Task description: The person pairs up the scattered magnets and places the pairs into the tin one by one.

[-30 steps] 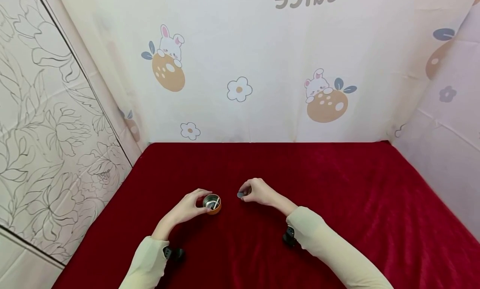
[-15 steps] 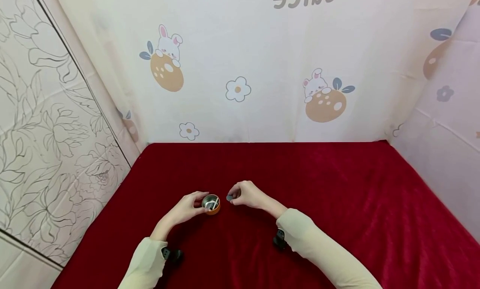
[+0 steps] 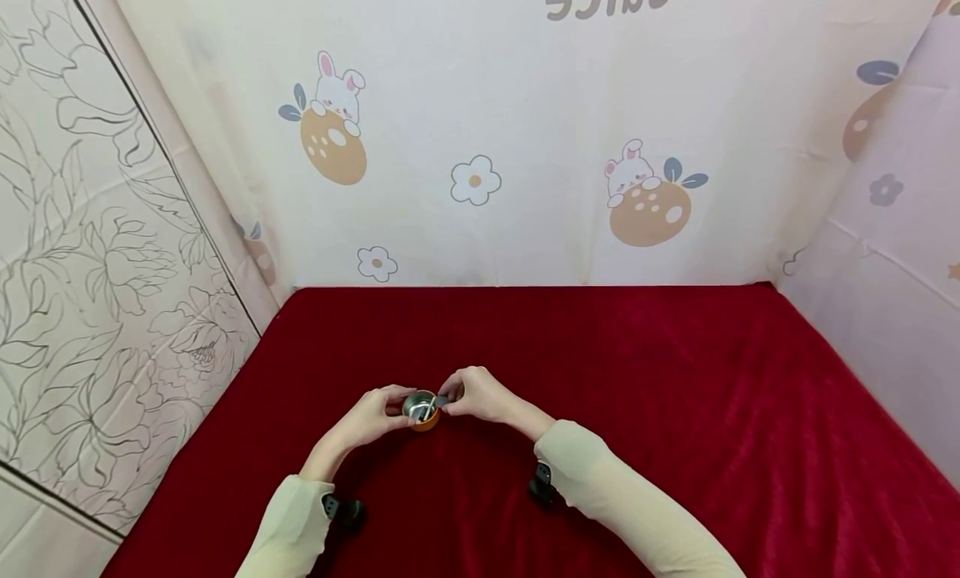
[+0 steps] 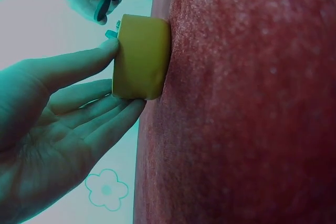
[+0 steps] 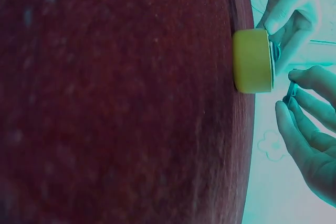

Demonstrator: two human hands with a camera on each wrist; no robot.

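Note:
A small round cup point(image 3: 425, 425), orange outside and metallic inside, stands upright on the red cloth. My left hand point(image 3: 371, 415) holds it from the left, with the thumb on the near side and fingers on the far side. Inside the cup a thin pale strip point(image 3: 431, 407) and something dark show; their kind is unclear. My right hand point(image 3: 482, 394) pinches a small grey disc point(image 3: 442, 401) at the cup's right rim. From the left wrist view, two dark round pieces point(image 4: 102, 10) appear between the right fingertips. In the right wrist view the disc point(image 5: 290, 93) is apart from the cup.
Red velvety cloth point(image 3: 637, 378) covers the table. A pale curtain point(image 3: 540, 144) printed with rabbits and flowers hangs behind it, and a floral panel point(image 3: 112, 253) stands along the left. Dark wrist devices point(image 3: 542, 485) are worn at the sleeves.
My right hand has moved left with the disc, from well beside the cup to its right rim. The left hand keeps its hold and the cup stays in place.

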